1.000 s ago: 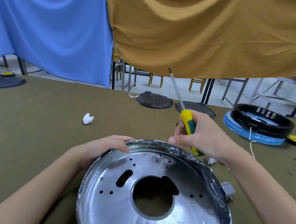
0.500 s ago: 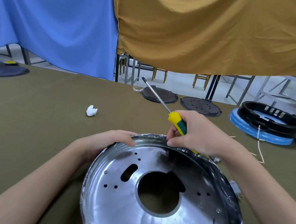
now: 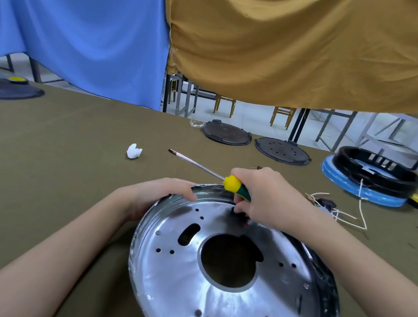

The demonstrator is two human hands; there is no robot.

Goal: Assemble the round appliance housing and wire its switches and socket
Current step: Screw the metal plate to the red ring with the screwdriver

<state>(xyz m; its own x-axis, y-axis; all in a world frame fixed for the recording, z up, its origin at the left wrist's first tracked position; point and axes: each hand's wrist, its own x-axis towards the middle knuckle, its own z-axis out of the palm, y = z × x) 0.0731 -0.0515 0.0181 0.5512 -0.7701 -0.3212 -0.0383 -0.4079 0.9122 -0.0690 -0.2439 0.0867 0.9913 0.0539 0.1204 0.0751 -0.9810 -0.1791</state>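
Shiny metal housing (image 3: 236, 285) rim under left hand (image 3: 157, 196), bare olive tablecloth (image 3: 48, 157) leftward

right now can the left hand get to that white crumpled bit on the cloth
Probably yes. The white crumpled scrap lies alone on bare olive cloth, up and left of the left hand, nothing between. But that hand grips the metal housing's rim, so it must let go first.
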